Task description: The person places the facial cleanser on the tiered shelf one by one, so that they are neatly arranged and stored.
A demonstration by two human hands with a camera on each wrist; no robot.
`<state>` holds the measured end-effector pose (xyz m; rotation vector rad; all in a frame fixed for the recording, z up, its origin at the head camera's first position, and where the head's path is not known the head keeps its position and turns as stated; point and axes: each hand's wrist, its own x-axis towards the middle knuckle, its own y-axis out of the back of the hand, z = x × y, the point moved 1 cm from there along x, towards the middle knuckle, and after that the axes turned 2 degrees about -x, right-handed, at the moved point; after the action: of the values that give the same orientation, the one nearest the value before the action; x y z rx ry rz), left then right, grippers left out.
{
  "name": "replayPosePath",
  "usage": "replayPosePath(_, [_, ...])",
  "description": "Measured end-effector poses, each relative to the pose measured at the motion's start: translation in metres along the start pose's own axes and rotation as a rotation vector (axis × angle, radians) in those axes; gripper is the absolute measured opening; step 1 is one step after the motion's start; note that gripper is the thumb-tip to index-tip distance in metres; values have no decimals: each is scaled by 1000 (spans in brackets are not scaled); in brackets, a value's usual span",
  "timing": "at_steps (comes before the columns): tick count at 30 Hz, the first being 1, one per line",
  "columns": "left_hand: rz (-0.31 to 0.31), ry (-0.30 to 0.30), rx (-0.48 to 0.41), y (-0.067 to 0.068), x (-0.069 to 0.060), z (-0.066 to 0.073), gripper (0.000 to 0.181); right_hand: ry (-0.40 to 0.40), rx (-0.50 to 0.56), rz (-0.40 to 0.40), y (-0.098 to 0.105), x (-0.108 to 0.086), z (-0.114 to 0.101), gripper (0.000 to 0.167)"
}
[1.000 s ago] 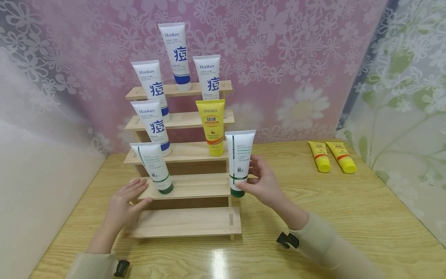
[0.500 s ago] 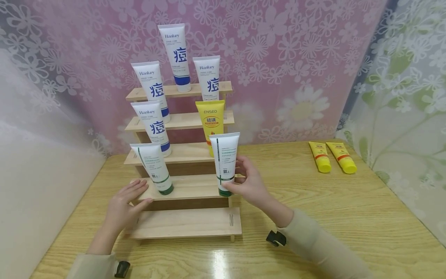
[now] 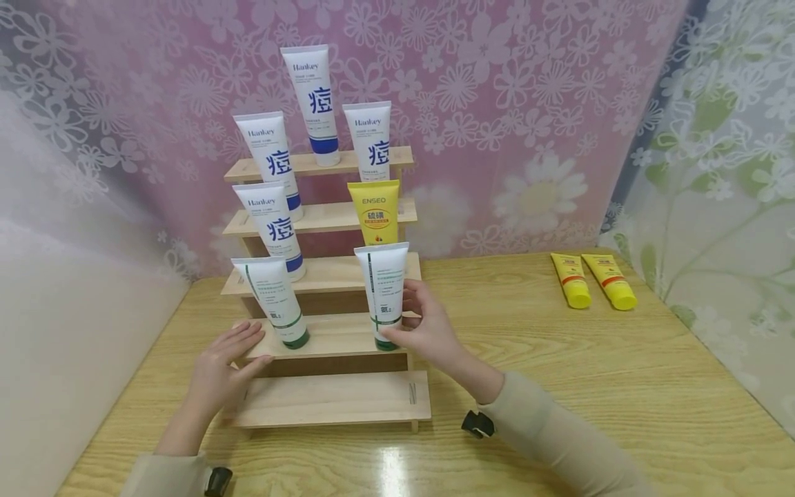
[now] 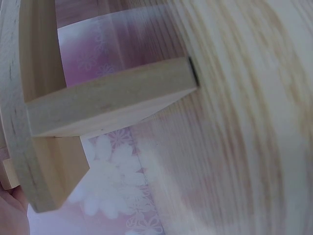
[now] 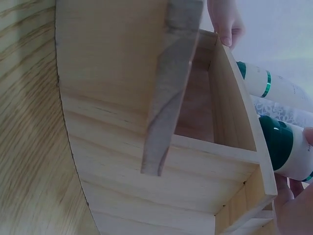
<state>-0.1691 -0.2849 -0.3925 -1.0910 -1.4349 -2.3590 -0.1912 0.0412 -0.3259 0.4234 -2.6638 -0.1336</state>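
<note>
My right hand pinches a white squeeze tube with a green cap, upright at the right end of the second step from the bottom of a tiered wooden display rack. In the right wrist view its green cap is at the step's edge; whether it touches the wood I cannot tell. My left hand rests, fingers extended, on the left end of that step. Beside it stands a matching white tube. Behind the held tube, a yellow tube is partly hidden.
Several white tubes with blue bands, such as the top one, stand on the higher steps. Two yellow tubes lie on the wooden table at the right. A pink flowered backdrop rises behind the rack.
My right hand has carried the white tube leftward, from beyond the right end of the step to over it, now in front of the yellow tube. The left hand has stayed in place.
</note>
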Motion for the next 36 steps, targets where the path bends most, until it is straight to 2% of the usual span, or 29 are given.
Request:
replayPosePath(7, [-1,-5,0,0,-1,0,48,0,-20,7,-4,0,7,62])
replayPosePath(16, [-13,4,2,1,-1,0,48,8,-57,6,-7,1,0,61])
replayPosePath(22, [-8,-3,-2,1,0,1,48,65,-90,10,-8,5,19,64])
replayPosePath(27, [0,-9,-9,0,0,1,48,72,-101,17,-8,7,32,67])
replayPosePath(31, [1,-7,-9,0,0,1,48,70,-100,14,-8,7,30,67])
replayPosePath(36, [1,-6,-2,0,0,1,48,62,-97,9,-7,2,10,63])
